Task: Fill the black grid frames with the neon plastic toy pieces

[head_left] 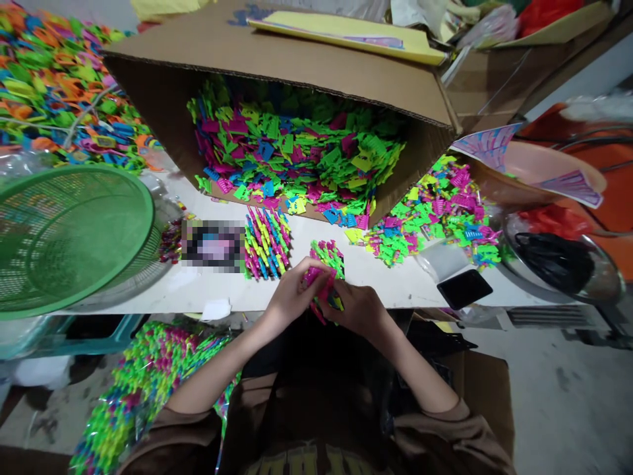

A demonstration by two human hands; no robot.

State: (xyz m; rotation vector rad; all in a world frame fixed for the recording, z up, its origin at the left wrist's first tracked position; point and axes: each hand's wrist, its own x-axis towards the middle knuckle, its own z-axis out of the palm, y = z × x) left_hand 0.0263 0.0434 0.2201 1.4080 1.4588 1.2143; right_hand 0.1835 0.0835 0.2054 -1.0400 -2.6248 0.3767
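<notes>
My left hand and my right hand meet just over the table's front edge. Their fingers are closed around small pink plastic pieces, with bits of yellow and blue showing by the right fingers. The exact shape of these pieces is partly hidden by the fingers. Directly behind the hands lies a small stack of pink and green plastic pieces. Left of it, pink, yellow and blue pieces lie in neat slanting rows.
A cardboard box on its side holds many small comb-like pieces. Loose pieces spill at right, near a black phone and a metal bowl. A green basket stands left. A filled clear bag sits below.
</notes>
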